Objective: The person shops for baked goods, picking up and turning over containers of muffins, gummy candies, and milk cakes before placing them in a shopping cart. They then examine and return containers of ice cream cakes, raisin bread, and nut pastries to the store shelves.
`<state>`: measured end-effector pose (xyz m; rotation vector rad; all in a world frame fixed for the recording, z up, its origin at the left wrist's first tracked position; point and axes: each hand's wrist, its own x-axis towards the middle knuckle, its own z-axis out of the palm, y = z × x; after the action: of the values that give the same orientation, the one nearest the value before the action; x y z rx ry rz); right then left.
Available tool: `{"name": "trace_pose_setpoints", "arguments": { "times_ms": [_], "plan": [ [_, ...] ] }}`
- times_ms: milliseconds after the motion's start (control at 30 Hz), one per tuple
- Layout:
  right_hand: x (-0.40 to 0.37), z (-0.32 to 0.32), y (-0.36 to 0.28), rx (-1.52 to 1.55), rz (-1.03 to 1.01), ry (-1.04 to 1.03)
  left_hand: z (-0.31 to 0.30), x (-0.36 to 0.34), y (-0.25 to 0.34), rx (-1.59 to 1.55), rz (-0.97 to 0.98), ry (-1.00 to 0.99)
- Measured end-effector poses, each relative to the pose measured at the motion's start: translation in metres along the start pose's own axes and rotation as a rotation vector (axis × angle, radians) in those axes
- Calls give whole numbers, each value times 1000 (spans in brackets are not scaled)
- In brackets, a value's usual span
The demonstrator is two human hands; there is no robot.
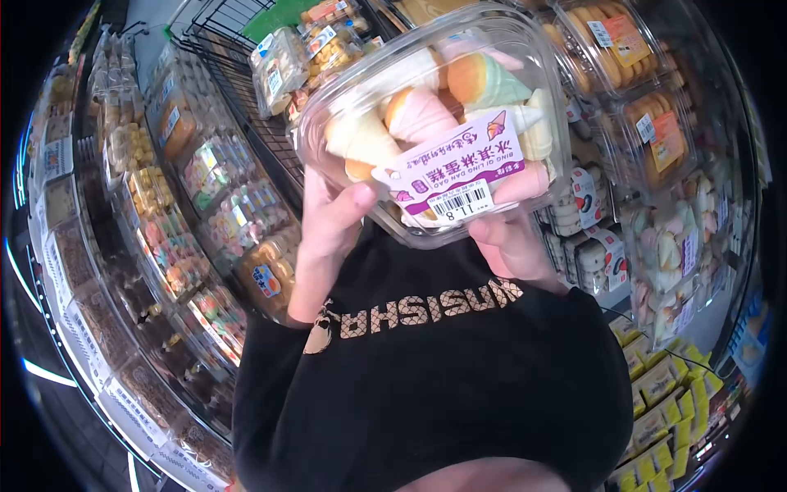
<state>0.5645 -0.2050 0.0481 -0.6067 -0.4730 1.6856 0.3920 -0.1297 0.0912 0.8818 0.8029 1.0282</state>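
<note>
One clear plastic clamshell box (537,49) of pastel cone cakes (418,115), upper centre of frame; one purple-white barcode label (449,176) on lid. Left hand (328,230) grips lower-left edge, right hand (512,242) lower-right edge. Cakes inside: about six visible.

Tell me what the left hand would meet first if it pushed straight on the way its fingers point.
The left hand grips the clear plastic clamshell box of cone-shaped cakes, so that comes first; beyond it, probably the black wire rack, though depth is unclear.
</note>
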Motion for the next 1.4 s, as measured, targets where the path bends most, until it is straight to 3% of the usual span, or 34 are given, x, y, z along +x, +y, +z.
{"name": "trace_pose_setpoints", "arguments": {
  "times_ms": [133,200,233,333,467,567,600,667,800,1033,1067,1167,1267,1400],
  "plan": [
    [2,7,3,-1,-35,61,3,1,-23,-39,41,83],
    [0,-4,4,49,-157,24,-2,3,-24,-78,22,94],
    [0,-14,-3,-131,-163,-26,-2,5,-21,-104,7,91],
    [8,-19,-20,-240,-130,143,0,8,-11,-98,42,66],
    [13,-12,-30,-297,-43,171,-5,11,-4,46,59,69],
    [15,-5,-35,-287,52,88,-14,14,-2,16,-38,79],
    [15,-1,-38,-288,31,96,-17,15,1,20,-37,57],
    [10,4,-47,-174,63,46,-17,17,6,180,143,-103],
    [-8,-17,-48,-446,-294,-53,-23,33,-4,197,116,-334],
    [-67,-34,-61,-367,-448,246,38,70,-23,267,53,-651],
    [-78,-37,-62,-353,-504,310,42,75,-28,289,-108,-664],
    [-111,-41,-63,-259,-633,534,96,70,-52,278,-299,-695],
    [-143,-50,-58,-101,-708,818,145,60,-74,267,-304,-960],
    [-184,-58,-49,-10,-786,996,202,44,-103,339,-379,-1079]
  ]
}}
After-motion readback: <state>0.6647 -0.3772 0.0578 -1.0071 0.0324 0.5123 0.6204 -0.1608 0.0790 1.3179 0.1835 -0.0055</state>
